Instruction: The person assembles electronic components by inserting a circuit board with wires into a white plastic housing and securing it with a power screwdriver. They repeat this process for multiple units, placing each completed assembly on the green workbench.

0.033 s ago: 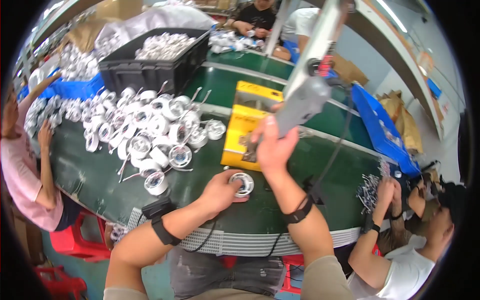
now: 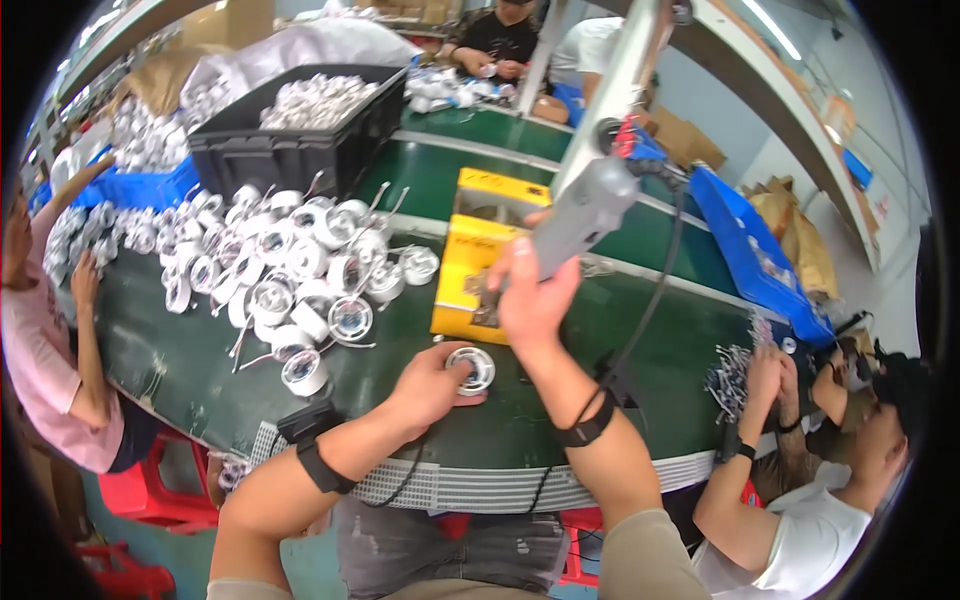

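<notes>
A heap of round silver metal fittings (image 2: 290, 270) and a yellow cardboard box (image 2: 480, 250) crowd the green table (image 2: 660, 330). Left hand (image 2: 435, 385) curls over a small round silver fitting (image 2: 472, 368) beside the box; right hand (image 2: 535, 290), raised, grips a hanging grey power screwdriver (image 2: 590, 205)

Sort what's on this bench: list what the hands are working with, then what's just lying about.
In hand:
left hand on the round white fitting
right hand gripping the grey hanging power tool

Lying about:
heap of white fittings
yellow box
black crate
blue tray
</notes>
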`<state>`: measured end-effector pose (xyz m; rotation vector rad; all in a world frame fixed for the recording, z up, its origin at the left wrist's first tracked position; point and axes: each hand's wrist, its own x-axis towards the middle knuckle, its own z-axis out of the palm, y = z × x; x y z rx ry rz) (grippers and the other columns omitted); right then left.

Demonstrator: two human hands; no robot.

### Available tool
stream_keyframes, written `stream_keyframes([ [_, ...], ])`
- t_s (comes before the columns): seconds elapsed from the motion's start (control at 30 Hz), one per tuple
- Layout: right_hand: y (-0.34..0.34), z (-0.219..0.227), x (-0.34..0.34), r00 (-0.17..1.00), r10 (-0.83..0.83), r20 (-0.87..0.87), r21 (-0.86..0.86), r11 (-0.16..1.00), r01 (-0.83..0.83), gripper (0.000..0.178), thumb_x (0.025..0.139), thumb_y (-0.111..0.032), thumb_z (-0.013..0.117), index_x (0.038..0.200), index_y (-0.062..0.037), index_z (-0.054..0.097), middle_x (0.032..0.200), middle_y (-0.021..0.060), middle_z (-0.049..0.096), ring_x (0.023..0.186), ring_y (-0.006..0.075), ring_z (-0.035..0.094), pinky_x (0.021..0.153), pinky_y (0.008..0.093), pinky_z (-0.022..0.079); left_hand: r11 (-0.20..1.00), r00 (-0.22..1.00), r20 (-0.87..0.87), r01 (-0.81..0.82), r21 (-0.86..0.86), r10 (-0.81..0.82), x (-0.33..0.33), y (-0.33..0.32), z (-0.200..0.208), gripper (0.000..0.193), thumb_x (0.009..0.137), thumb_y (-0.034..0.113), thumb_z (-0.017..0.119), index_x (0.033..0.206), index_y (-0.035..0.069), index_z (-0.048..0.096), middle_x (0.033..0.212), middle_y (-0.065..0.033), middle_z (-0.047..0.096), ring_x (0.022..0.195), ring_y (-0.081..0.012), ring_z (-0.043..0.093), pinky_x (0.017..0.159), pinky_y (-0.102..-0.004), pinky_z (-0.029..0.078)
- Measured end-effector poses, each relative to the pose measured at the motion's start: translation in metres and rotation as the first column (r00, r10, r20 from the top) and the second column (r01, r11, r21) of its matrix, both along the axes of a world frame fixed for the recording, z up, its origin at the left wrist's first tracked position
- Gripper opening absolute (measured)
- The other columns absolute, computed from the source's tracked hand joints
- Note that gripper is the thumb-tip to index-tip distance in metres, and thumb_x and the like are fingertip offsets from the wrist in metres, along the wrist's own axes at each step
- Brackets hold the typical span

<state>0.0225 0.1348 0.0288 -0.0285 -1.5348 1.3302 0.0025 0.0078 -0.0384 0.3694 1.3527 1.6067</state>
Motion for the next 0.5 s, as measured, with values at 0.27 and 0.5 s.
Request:
stream_keyframes([
  [0.27, -0.014, -0.003, 0.049, 0.994, 0.093, -0.060, -0.211, 0.972, -0.103, 0.034, 0.096, -0.016, 0.044, 0.126, -0.0016, 0.038, 0.065, 0.0062, 0.047, 0.048, 0.0148, 0.048, 0.047, 0.0288, 0.044, 0.999, 0.997, -0.076, 0.007, 0.037, -0.004, 0.000, 0.011, 0.007, 0.029, 0.097, 0.005, 0.046, 0.123, -0.005, 0.052, 0.111, -0.0128, 0.061, 0.095, -0.0218, 0.064, 0.082, -0.0346, 0.059],
  [0.5, -0.022, -0.015, 0.049, 0.989, 0.147, -0.032, -0.166, 0.975, -0.150, 0.035, 0.096, -0.020, 0.044, 0.125, -0.0019, 0.038, 0.065, 0.0074, 0.047, 0.049, 0.0158, 0.047, 0.047, 0.0298, 0.044, 1.000, 0.998, -0.065, -0.004, 0.022, 0.005, -0.003, 0.009, -0.001, 0.030, 0.094, 0.004, 0.046, 0.121, -0.007, 0.052, 0.109, -0.0124, 0.060, 0.091, -0.0203, 0.065, 0.076, -0.0314, 0.061],
])
